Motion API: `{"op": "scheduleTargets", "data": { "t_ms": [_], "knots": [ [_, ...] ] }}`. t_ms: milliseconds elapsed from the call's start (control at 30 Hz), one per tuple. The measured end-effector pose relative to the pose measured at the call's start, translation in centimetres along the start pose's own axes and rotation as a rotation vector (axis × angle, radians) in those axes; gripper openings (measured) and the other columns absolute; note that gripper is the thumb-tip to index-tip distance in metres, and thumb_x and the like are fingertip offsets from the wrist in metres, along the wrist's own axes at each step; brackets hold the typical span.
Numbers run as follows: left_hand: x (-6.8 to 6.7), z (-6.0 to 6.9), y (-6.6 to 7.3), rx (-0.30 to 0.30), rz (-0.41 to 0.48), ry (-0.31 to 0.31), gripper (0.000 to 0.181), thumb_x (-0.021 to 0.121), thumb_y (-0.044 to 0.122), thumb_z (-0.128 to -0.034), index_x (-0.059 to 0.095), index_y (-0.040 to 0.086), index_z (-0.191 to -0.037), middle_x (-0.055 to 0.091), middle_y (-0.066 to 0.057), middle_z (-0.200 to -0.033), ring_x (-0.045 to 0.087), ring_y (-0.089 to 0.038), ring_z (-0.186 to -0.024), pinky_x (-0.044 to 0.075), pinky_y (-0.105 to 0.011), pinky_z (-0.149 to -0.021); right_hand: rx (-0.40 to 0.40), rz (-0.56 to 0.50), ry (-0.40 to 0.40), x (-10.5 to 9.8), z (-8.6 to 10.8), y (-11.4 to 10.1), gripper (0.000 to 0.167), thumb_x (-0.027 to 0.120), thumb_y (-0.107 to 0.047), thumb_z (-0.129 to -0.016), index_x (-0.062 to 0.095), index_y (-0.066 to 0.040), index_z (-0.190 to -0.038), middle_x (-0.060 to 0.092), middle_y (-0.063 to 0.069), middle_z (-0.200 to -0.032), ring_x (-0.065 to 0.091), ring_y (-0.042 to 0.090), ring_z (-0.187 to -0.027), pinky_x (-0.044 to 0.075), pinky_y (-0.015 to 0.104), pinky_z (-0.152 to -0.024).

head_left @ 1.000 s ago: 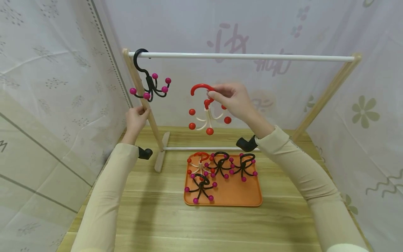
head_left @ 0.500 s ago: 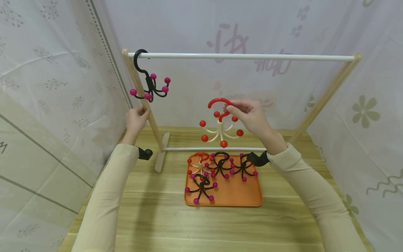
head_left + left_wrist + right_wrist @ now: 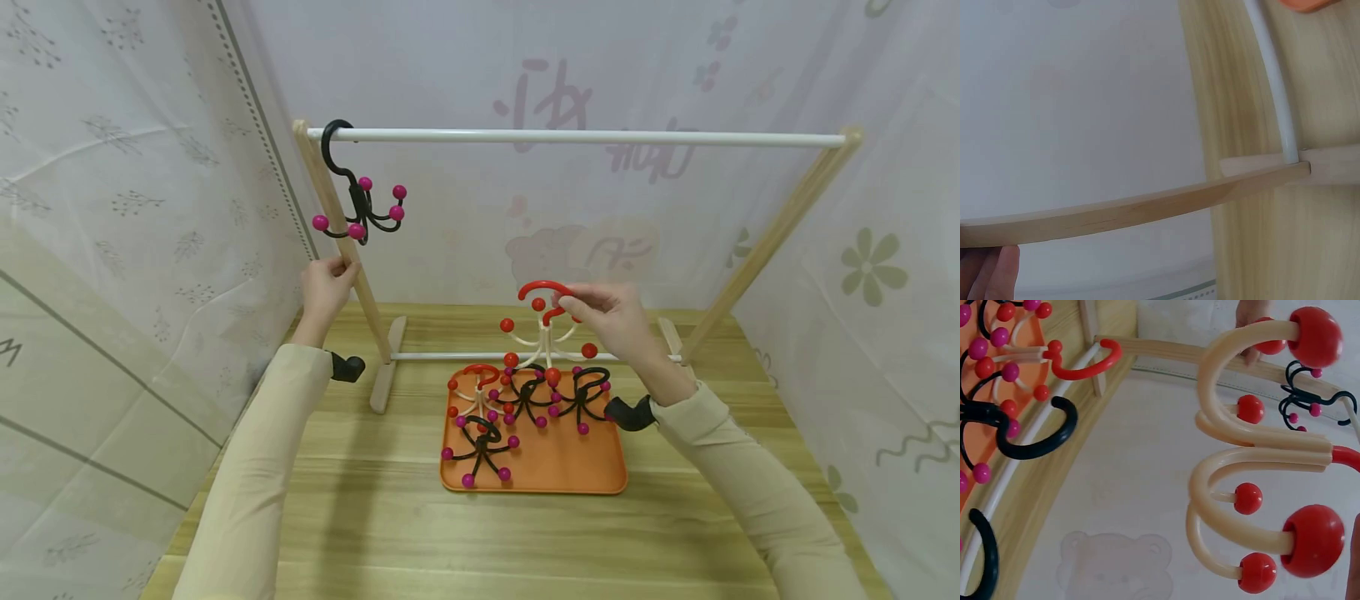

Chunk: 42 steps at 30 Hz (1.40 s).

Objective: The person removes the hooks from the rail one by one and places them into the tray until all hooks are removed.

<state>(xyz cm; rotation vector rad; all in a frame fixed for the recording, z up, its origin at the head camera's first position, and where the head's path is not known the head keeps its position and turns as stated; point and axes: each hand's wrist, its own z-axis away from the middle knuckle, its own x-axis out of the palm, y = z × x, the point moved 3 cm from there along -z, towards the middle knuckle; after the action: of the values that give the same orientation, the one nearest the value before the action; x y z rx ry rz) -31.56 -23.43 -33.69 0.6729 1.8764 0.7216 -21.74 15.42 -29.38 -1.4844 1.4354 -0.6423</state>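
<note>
On the counter (image 3: 390,537), an orange tray (image 3: 573,462) holds three black hangers (image 3: 481,447) and one small red and cream hanger (image 3: 480,397). Up in the air near the tray's back edge is the lifted hanger (image 3: 546,337). The right hand's grip (image 3: 611,318) pinches its red hook (image 3: 543,285). It stands straight up and down, hook on top, open side facing left, balls (image 3: 553,377) lower. Half a second ago it was higher and more to the left. The left hand's grip (image 3: 327,287) is closed on a wooden post (image 3: 368,304), same as before. A lone black hanger (image 3: 358,202) hangs from the white bar (image 3: 570,137).
</note>
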Motion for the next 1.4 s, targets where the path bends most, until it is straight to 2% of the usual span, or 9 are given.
{"op": "scheduleTargets", "data": {
  "t_ms": [200,300,533,733,833,1033,1200,1300,1400],
  "knots": [
    [0.0,0.0,0.0,-0.006,-0.004,-0.012,0.029,0.053,0.019,-0.0886,0.064,-0.006,-0.096,0.064,-0.020,-0.090,0.060,-0.029,-0.079,0.039,-0.020,-0.056,0.110,0.115,-0.052,0.8,1.9,-0.4,0.023,0.059,-0.005,-0.084,0.061,0.010,-0.102,0.060,0.021,-0.098,0.059,0.018,-0.085,0.046,0.029,-0.073],
    [0.0,0.1,0.0,-0.009,-0.002,-0.015,0.029,0.052,0.019,-0.0887,0.064,-0.006,-0.097,0.064,-0.020,-0.091,0.060,-0.029,-0.079,0.040,-0.020,-0.056,0.141,0.142,-0.069,1.0,2.8,0.0,0.023,0.059,-0.005,-0.084,0.061,0.009,-0.102,0.061,0.020,-0.096,0.059,0.017,-0.081,0.046,0.028,-0.069],
    [0.1,0.1,0.0,-0.020,0.017,-0.019,0.028,0.053,0.019,-0.0882,0.064,-0.005,-0.099,0.063,-0.020,-0.091,0.060,-0.028,-0.079,0.041,-0.022,-0.057,0.078,0.070,-0.109,0.6,4.9,2.4,0.018,0.057,0.003,-0.083,0.061,0.011,-0.098,0.063,0.018,-0.090,0.060,0.015,-0.075,0.047,0.027,-0.060],
    [0.1,0.1,-0.1,-0.019,0.023,-0.020,0.029,0.052,0.020,-0.0887,0.064,-0.005,-0.098,0.063,-0.020,-0.090,0.059,-0.027,-0.078,0.038,-0.021,-0.055,0.143,0.030,-0.149,0.2,7.1,5.8,0.021,0.058,-0.003,-0.084,0.061,0.008,-0.102,0.063,0.018,-0.093,0.058,0.016,-0.072,0.045,0.029,-0.058],
    [0.1,0.1,0.0,-0.015,0.026,-0.019,0.028,0.052,0.019,-0.0887,0.065,-0.005,-0.097,0.063,-0.021,-0.089,0.059,-0.027,-0.077,0.038,-0.020,-0.054,0.184,0.041,-0.148,0.5,8.2,6.3,0.025,0.060,-0.007,-0.083,0.061,0.008,-0.103,0.063,0.015,-0.092,0.057,0.014,-0.068,0.044,0.029,-0.056],
    [0.1,0.0,0.0,-0.019,0.014,-0.018,0.028,0.052,0.020,-0.0886,0.064,-0.005,-0.096,0.063,-0.020,-0.090,0.060,-0.028,-0.078,0.039,-0.020,-0.055,0.154,0.012,-0.147,1.7,9.7,5.8,0.016,0.059,0.004,-0.081,0.062,0.011,-0.095,0.059,0.023,-0.079,0.047,0.015,-0.053,0.036,0.026,-0.044],
    [0.1,-0.1,-0.1,-0.036,0.022,-0.027,0.031,0.051,0.021,-0.0891,0.064,-0.005,-0.098,0.063,-0.021,-0.092,0.059,-0.028,-0.081,0.040,-0.021,-0.057,0.192,0.049,-0.095,2.2,10.7,6.3,0.018,0.060,0.002,-0.081,0.062,0.011,-0.097,0.062,0.020,-0.084,0.053,0.011,-0.060,0.041,0.024,-0.050],
    [0.1,-0.1,-0.1,-0.043,0.022,-0.031,0.030,0.051,0.022,-0.0891,0.063,-0.005,-0.099,0.063,-0.020,-0.093,0.059,-0.028,-0.081,0.041,-0.023,-0.059,0.230,0.064,-0.062,2.4,11.3,7.2,0.021,0.060,-0.001,-0.082,0.062,0.011,-0.099,0.064,0.014,-0.083,0.052,0.008,-0.059,0.039,0.024,-0.047],
    [0.2,0.0,-0.1,-0.050,0.021,-0.036,0.030,0.052,0.021,-0.0890,0.063,-0.004,-0.099,0.063,-0.020,-0.093,0.059,-0.027,-0.081,0.042,-0.024,-0.060,0.250,0.056,-0.038,2.7,12.0,8.1,0.022,0.061,-0.002,-0.082,0.061,0.010,-0.100,0.064,0.014,-0.082,0.054,0.011,-0.061,0.042,0.026,-0.048]
  ]
}}
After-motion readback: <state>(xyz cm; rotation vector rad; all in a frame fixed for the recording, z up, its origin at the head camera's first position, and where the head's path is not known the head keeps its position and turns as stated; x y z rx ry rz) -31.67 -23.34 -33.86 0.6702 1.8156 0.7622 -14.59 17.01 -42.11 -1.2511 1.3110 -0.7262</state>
